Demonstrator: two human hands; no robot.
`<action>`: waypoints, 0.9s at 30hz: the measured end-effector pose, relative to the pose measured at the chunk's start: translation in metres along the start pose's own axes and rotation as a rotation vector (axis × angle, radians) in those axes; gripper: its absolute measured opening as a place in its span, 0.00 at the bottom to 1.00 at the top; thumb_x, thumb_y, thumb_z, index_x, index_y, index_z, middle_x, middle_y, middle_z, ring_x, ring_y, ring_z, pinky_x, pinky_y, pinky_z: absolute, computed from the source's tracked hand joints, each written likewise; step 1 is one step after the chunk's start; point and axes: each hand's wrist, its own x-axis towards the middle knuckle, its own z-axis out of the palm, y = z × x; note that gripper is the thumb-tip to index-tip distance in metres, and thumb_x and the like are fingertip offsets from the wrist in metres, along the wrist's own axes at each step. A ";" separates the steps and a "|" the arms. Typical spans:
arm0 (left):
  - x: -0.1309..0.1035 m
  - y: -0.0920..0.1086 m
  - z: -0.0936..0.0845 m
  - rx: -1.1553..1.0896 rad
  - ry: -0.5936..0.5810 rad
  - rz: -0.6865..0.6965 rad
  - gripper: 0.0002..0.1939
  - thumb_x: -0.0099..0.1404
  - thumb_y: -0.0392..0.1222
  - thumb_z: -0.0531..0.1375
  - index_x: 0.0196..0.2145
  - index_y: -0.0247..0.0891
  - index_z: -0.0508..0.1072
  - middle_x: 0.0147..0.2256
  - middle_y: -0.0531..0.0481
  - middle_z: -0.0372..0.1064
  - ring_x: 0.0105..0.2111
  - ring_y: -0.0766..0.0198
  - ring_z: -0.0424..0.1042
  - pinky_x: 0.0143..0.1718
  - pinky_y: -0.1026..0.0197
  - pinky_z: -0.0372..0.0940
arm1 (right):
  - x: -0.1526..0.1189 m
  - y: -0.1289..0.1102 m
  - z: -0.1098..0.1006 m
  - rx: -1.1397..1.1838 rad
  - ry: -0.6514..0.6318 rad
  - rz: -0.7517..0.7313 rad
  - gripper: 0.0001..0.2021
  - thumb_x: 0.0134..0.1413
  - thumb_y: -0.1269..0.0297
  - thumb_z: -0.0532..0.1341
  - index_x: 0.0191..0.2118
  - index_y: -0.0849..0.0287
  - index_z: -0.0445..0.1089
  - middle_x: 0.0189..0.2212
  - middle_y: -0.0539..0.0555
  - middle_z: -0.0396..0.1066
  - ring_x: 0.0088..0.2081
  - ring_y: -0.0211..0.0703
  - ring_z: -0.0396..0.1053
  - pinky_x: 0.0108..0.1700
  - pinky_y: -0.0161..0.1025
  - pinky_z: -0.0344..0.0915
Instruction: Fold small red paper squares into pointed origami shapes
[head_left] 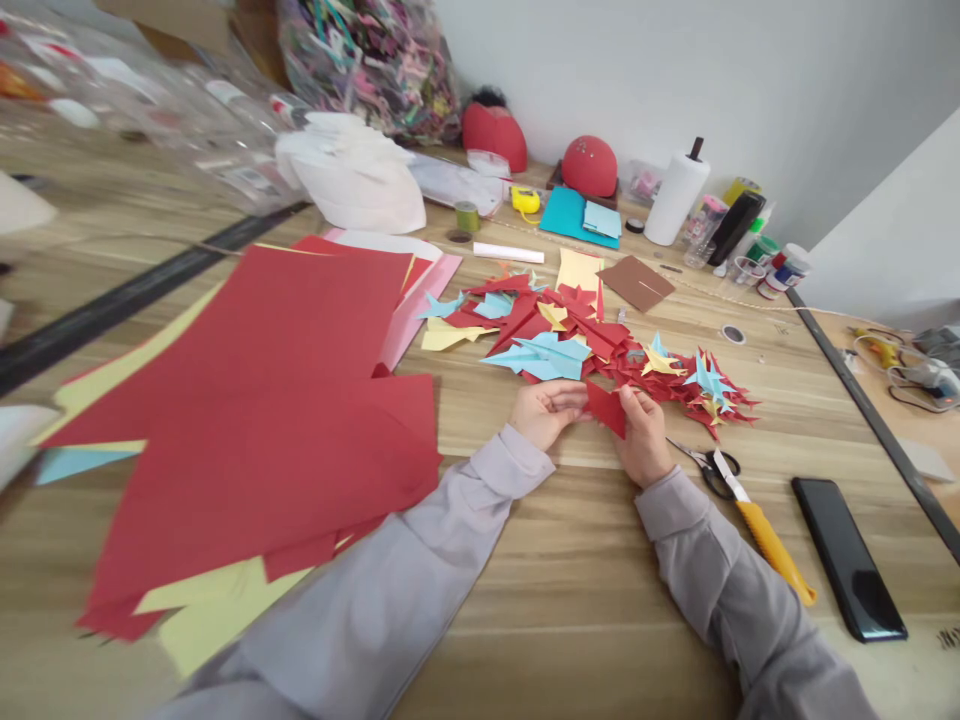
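A small piece of red paper [606,408] is held up between both hands, just in front of the heap of folded paper. My left hand [549,412] has its fingers closed on the paper's left edge. On the right edge, my right hand [643,436] pinches it between thumb and fingers. Behind them lies a long heap of folded red paper pieces [611,340], mixed with blue [544,356] and yellow ones. Large red sheets [300,400] are stacked at the left, over yellow, pink and blue sheets.
Scissors [716,472], an orange-handled knife [772,548] and a black phone [847,555] lie at the right. Toward the wall are a white roll [676,198], teal paper [574,215], a yellow tape measure [525,202], red pincushions and several bottles. Plastic bottles fill the back left.
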 end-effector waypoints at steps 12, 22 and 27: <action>-0.005 0.007 0.006 0.084 -0.026 -0.017 0.25 0.38 0.34 0.68 0.38 0.30 0.71 0.25 0.50 0.73 0.22 0.63 0.73 0.27 0.61 0.69 | 0.002 -0.003 0.002 0.080 0.004 -0.015 0.14 0.41 0.62 0.66 0.18 0.60 0.61 0.19 0.44 0.63 0.22 0.31 0.60 0.25 0.31 0.60; -0.006 0.008 0.007 0.170 -0.026 0.054 0.19 0.42 0.37 0.67 0.34 0.30 0.72 0.21 0.50 0.73 0.19 0.67 0.70 0.24 0.64 0.67 | 0.002 -0.005 0.001 0.124 0.058 0.045 0.13 0.40 0.63 0.66 0.18 0.60 0.62 0.19 0.44 0.63 0.23 0.29 0.60 0.26 0.29 0.60; -0.004 0.008 0.005 0.113 -0.056 0.037 0.19 0.42 0.38 0.67 0.35 0.31 0.72 0.23 0.49 0.73 0.22 0.65 0.71 0.25 0.63 0.67 | 0.003 -0.006 0.000 0.135 0.082 0.071 0.12 0.39 0.63 0.67 0.19 0.60 0.63 0.20 0.45 0.65 0.24 0.31 0.61 0.26 0.30 0.61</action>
